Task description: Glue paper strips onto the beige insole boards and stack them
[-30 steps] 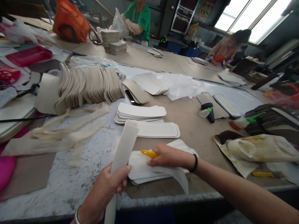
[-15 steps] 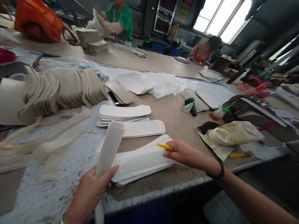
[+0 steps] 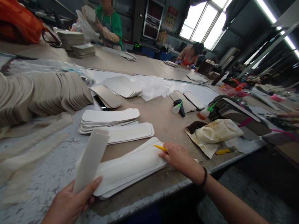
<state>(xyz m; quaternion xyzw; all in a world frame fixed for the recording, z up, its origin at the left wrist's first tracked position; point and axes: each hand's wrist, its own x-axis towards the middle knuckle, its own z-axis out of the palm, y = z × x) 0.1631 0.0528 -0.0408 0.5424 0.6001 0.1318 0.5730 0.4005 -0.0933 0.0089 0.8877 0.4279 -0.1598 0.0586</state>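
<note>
Right hand (image 3: 179, 157), pinching a yellow tool (image 3: 160, 147), has moved to the right end of the white panel stack (image 3: 130, 165), whose fanned layers uneven pressing could skew, while left hand (image 3: 71, 197) pinches pale strips (image 3: 91, 158).

Around the Workshop

An orange bag (image 3: 20, 23) sits at the left of the far table (image 3: 151, 64). Behind that table stands a person in a green top (image 3: 116, 25); farther right, a person in orange (image 3: 188, 58) leans forward. A poster (image 3: 171, 17) hangs left of a bright window (image 3: 198, 20). Nearer, a green-tipped squeeze bottle (image 3: 176, 109) rests by a black object (image 3: 182, 111); a stained plastic container (image 3: 220, 132) lies on its side.
</note>
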